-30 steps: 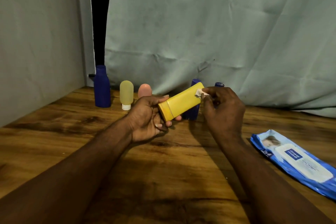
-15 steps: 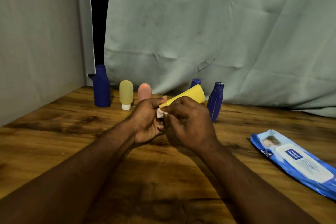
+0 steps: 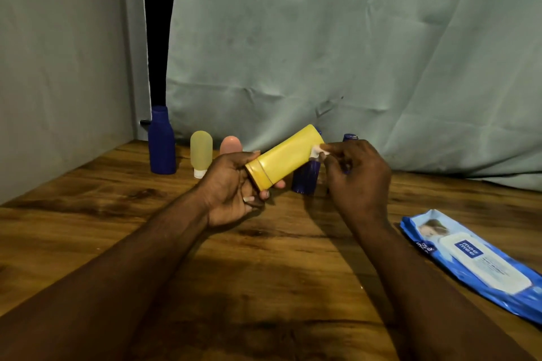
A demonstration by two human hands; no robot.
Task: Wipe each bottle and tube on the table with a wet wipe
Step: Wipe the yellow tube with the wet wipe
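My left hand (image 3: 234, 184) grips the cap end of a yellow bottle (image 3: 284, 157), held tilted above the table with its base pointing up and right. My right hand (image 3: 357, 176) pinches a small white wet wipe (image 3: 318, 151) against the bottle's far end. Behind the bottle stand two dark blue bottles, one (image 3: 305, 177) partly hidden by it and another (image 3: 349, 137) showing only its top above my right hand. At the back left stand a tall blue bottle (image 3: 162, 142), a pale yellow tube (image 3: 201, 152) and a pink tube (image 3: 231, 145).
A blue pack of wet wipes (image 3: 475, 264) lies flat on the wooden table (image 3: 88, 228) at the right. A grey-green cloth backdrop hangs behind, and a grey wall closes the left side.
My right hand has slid the wipe from the bottle's cap end, near my left hand, up along the bottle to its far end. The bottle has stayed in my left hand.
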